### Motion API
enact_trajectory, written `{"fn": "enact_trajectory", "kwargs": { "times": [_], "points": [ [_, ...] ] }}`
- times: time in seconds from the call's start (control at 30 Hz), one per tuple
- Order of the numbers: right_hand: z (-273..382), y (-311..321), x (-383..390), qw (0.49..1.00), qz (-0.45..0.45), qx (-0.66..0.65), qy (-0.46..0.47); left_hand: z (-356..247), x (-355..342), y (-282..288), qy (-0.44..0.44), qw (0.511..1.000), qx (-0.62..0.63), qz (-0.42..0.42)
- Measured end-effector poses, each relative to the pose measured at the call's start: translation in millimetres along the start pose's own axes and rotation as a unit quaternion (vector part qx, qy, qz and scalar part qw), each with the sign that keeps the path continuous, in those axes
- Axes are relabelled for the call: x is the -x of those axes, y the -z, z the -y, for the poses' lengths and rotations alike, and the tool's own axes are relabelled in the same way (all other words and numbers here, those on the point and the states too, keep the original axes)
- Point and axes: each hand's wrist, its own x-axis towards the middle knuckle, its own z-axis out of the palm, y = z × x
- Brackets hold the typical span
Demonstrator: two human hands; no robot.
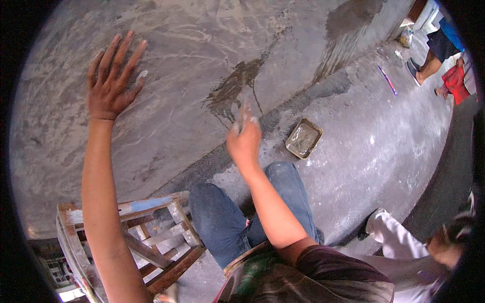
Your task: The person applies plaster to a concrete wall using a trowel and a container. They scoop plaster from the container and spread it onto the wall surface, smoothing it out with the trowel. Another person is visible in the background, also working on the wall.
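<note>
My left hand (115, 83) lies against the grey plastered wall (166, 101), its fingers spread and its thumb smudged with white. Lower and to the right, my right hand (245, 144) is closed in front of a dark wet patch (233, 86) with drips running down from it. A pale, thin shape juts up from its fingers, too smeared by motion to name. To the right of my knees (212, 217), a shallow rectangular tub (304, 138) with murky liquid in it sits on the floor.
A worn wooden stool or frame (151, 237) stands at my lower left. A thin purple-and-white strip (388, 81) lies on the floor (364, 146). Other people are at the far right, one in dark shorts (444, 48); another, in pale trousers (394, 232), is close at the lower right.
</note>
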Motion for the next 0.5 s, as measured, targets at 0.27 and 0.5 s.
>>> {"fn": "enact_trajectory", "kwargs": {
  "times": [0.27,0.5],
  "points": [
    [23.6,-38.5,-21.7,0.996,0.033,-0.019,-0.078,0.1,-2.7,-3.8,-0.009,1.000,0.007,-0.020],
    [-4.9,-10.3,14.4,0.998,0.064,-0.002,-0.004,1.1,1.8,-0.4,-0.007,1.000,0.005,-0.011]
  ]
}}
